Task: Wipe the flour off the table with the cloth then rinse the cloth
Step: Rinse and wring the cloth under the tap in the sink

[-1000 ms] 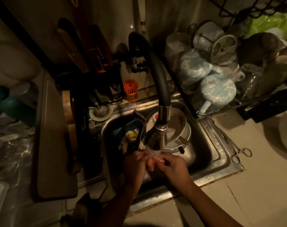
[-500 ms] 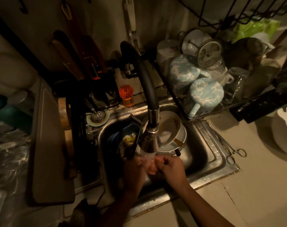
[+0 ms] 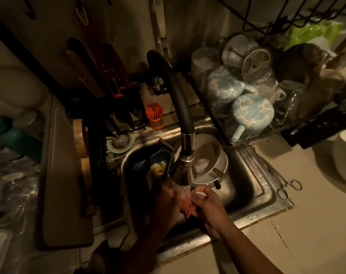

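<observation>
Far to the left of the hands, a long cutting board lies flat on the table. Between it and the left hand, past the far-left corner of the sink, a perforated metal strainer sits on a small dish. An orange brush stands upright in a holder farther back. Directly beyond the left hand, a blue bowl holding food scraps leans inside the basin.

The left hand is over the basin, in deep shadow. It touches the left side of the cloth; whether its fingers close round the cloth cannot be told. The cloth, a pinkish bunch, is between the two hands, directly under the spray head of the black faucet. Water runs from the spray head onto the cloth and the fingers. The right hand grasps the cloth from the right, fingers curled round it.

Beyond the right hand, stacked white plates tilt in the basin behind the spray head. Farther back and to the right of the right hand, a dish rack holds two blue-and-white mugs on their sides, among other crockery. To the right of the right hand, metal forceps lie across the sink rim and the table.
</observation>
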